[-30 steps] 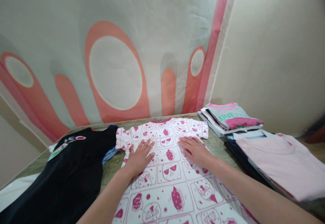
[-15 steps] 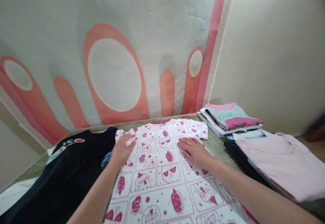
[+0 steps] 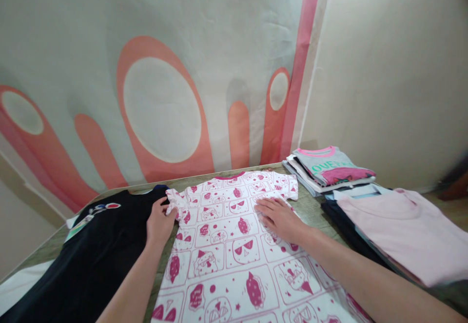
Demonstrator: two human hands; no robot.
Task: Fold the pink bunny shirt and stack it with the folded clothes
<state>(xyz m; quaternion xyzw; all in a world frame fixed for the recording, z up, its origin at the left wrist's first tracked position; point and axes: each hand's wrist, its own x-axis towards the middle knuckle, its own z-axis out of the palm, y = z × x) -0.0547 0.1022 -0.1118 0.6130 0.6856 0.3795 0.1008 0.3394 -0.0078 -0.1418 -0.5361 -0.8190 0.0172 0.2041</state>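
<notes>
A white short-sleeved shirt [image 3: 223,264] with a pink cartoon print and a pink neckline lies spread out in front of me, its collar at the far end. My left hand [image 3: 161,223] is closed on the edge of its left sleeve, which is bunched a little at the fingers. On the upper right of the shirt, my right hand [image 3: 280,219] rests flat with its fingers stretched out. Just left of my left hand lies a black shirt [image 3: 98,259] with a coloured print.
Two stacks of folded clothes stand on the right: a grey shirt [image 3: 331,164] with pink trim tops the far one, a pale pink shirt [image 3: 405,235] the nearer. Behind the wooden table [image 3: 310,215] rises a wall with orange and white shapes. White cloth [image 3: 22,284] lies at left.
My left hand has moved left from the shirt's surface to its left sleeve and closed on the edge. My right hand has stayed in place. The view has shifted slightly.
</notes>
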